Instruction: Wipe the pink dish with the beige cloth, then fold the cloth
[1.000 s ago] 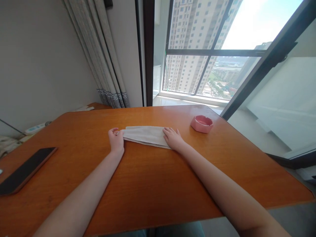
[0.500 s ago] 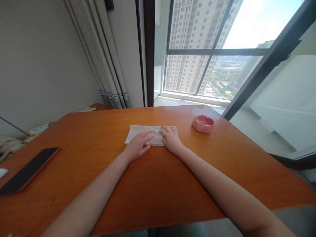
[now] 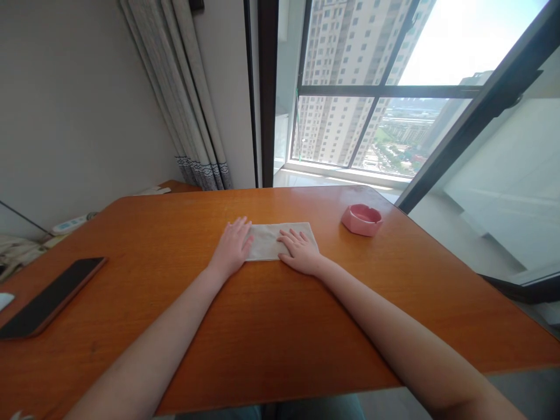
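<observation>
A folded whitish cloth (image 3: 265, 242) lies flat on the orange-brown wooden table (image 3: 271, 326) in front of me. My left hand (image 3: 233, 245) rests at the cloth's left end, fingers stretched out and pointing away from me, covering that edge. On the right part of the cloth, my right hand (image 3: 301, 252) lies flat with its fingers spread toward the left. Neither hand grips anything. The cloth's middle shows between the two hands.
A pink ashtray (image 3: 361, 220) stands at the back right of the table. At the left lies a long black flat object (image 3: 52, 297) with a reddish edge. Behind the table are a grey curtain (image 3: 188, 105) and a large window (image 3: 376, 91).
My left hand has slid left from the cloth's middle to its left end. My right hand's fingers have turned more to the left. The cloth's left side now lies further right.
</observation>
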{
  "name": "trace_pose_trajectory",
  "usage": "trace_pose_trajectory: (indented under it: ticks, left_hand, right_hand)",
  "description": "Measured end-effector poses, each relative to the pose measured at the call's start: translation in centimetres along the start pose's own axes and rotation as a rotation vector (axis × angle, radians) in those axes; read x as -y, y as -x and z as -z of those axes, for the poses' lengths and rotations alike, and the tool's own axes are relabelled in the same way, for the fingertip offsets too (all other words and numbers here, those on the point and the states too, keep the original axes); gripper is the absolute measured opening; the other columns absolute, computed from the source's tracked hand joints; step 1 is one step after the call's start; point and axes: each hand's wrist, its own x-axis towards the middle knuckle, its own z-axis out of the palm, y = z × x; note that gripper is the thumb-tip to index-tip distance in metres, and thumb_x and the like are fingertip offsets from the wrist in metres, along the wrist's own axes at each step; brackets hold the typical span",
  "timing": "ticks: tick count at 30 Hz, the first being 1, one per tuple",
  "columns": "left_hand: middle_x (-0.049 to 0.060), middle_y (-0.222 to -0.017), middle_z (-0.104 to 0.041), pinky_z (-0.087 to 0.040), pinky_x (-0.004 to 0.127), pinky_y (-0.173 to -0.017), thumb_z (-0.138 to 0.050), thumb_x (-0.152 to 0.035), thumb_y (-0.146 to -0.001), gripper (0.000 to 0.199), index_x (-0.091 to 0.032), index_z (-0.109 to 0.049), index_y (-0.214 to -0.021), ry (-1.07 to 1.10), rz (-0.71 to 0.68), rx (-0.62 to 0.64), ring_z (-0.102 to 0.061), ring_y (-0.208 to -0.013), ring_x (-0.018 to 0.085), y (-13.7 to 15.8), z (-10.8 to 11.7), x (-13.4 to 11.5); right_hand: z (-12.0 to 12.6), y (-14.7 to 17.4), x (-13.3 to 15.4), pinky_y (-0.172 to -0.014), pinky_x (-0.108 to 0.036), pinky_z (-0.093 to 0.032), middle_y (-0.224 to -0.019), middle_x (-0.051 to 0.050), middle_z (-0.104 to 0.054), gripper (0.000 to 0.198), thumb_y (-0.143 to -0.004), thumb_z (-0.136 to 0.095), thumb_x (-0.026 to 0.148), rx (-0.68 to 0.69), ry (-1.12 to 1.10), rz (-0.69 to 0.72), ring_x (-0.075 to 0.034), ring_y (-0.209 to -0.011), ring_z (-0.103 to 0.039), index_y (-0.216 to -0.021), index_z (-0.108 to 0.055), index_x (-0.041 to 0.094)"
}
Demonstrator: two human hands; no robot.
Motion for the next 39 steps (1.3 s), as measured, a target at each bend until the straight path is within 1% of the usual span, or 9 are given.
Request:
trace_pose_trajectory:
  ticks: [4, 10, 19, 22, 25, 29, 32, 35, 39]
  left_hand:
    - [0.009, -0.148, -0.033, -0.012, 0.051, -0.112, -0.026, -0.048, -0.091, 0.054, -0.025, -0.041, -0.137, 0.03, 0.009, 0.224, -0.026, -0.138, 0.025, 0.1, -0.9, 0.8]
    - [0.019, -0.143, -0.037, -0.011, 0.065, -0.105, -0.033, -0.052, -0.086, 0.058, -0.017, -0.048, -0.129, -0.099, 0.485, 0.031, -0.029, -0.134, 0.037, 0.0, -1.0, 3.8]
    - [0.014, -0.11, -0.059, -0.018, 0.06, -0.105, -0.058, -0.042, -0.068, 0.027, -0.018, -0.061, -0.081, 0.091, 0.453, -0.043, -0.052, -0.109, 0.034, -0.7, -0.8, 3.0]
    - [0.008, -0.088, -0.063, -0.034, 0.051, -0.097, -0.057, -0.033, -0.065, 0.017, -0.019, -0.058, -0.074, 0.28, 0.423, -0.091, -0.056, -0.091, 0.028, -0.9, -0.8, 2.9]
    - [0.001, -0.073, -0.057, -0.044, 0.036, -0.079, -0.055, -0.033, -0.067, 0.015, -0.02, -0.055, -0.073, 0.546, 0.517, -0.296, -0.054, -0.074, 0.02, -1.0, -0.6, 3.4]
    - [-0.002, -0.075, -0.052, -0.044, 0.027, -0.07, -0.054, -0.026, -0.068, 0.015, -0.018, -0.048, -0.08, 0.828, 0.785, -0.79, -0.051, -0.069, 0.013, -1.1, 0.2, 4.5]
    - [-0.002, -0.079, -0.052, -0.043, 0.026, -0.073, -0.055, -0.023, -0.069, 0.018, -0.018, -0.047, -0.084, 0.787, 0.721, -0.955, -0.051, -0.073, 0.012, -0.9, 1.1, 4.1]
    - [0.0, -0.084, -0.055, -0.043, 0.027, -0.078, -0.056, -0.02, -0.07, 0.016, -0.019, -0.053, -0.086, 0.608, 0.362, -0.735, -0.052, -0.079, 0.014, -0.5, 1.5, 1.7]
    - [0.002, -0.08, -0.057, -0.042, 0.029, -0.074, -0.054, -0.016, -0.069, 0.016, -0.019, -0.059, -0.084, 0.381, -0.051, -0.172, -0.052, -0.077, 0.017, 0.0, 0.5, -2.6]
  right_hand:
    - [-0.5, -0.4, -0.1, -0.111, -0.041, -0.021, -0.141, -0.008, -0.043, 0.038, -0.093, -0.029, 0.032, -0.1, -0.03, -0.12, -0.021, -0.134, -0.032, -0.119, -0.052, 0.019]
    - [-0.9, -0.5, -0.6, -0.11, -0.051, -0.013, -0.151, -0.018, -0.021, 0.067, -0.089, -0.034, 0.052, -0.125, 0.126, -0.418, -0.034, -0.139, -0.016, -0.141, -0.031, 0.011]
    - [-0.6, -0.5, -1.5, -0.109, -0.054, -0.01, -0.151, -0.022, -0.017, 0.072, -0.089, -0.029, 0.054, -0.12, 0.153, -0.536, -0.036, -0.139, -0.014, -0.143, -0.026, 0.006]
    - [-0.5, -0.6, -2.0, -0.108, -0.054, -0.013, -0.149, -0.022, -0.022, 0.069, -0.089, -0.031, 0.053, -0.171, 0.141, -0.518, -0.036, -0.138, -0.018, -0.14, -0.032, 0.007]
    - [-0.2, -0.6, -2.2, -0.108, -0.048, -0.021, -0.142, -0.016, -0.04, 0.054, -0.093, -0.029, 0.044, -0.237, 0.062, -0.355, -0.029, -0.133, -0.031, -0.133, -0.043, 0.012]
    - [0.0, -0.6, -1.8, -0.105, -0.034, -0.031, -0.128, -0.01, -0.054, 0.037, -0.092, -0.037, 0.031, -0.229, -0.054, -0.017, -0.02, -0.119, -0.047, -0.119, -0.056, 0.016]
    - [-0.1, -0.5, -1.2, -0.109, -0.039, -0.026, -0.136, -0.007, -0.048, 0.038, -0.088, -0.046, 0.038, -0.147, -0.056, 0.114, -0.022, -0.126, -0.04, -0.121, -0.057, 0.023]
    - [-0.1, -0.4, -0.5, -0.111, -0.048, -0.018, -0.145, -0.005, -0.037, 0.048, -0.088, -0.045, 0.049, -0.051, -0.034, 0.125, -0.027, -0.135, -0.028, -0.131, -0.049, 0.029]
    - [0.0, -0.1, 0.5, -0.111, -0.049, -0.018, -0.145, -0.006, -0.036, 0.048, -0.088, -0.045, 0.05, -0.019, -0.009, 0.199, -0.027, -0.135, -0.028, -0.131, -0.049, 0.03]
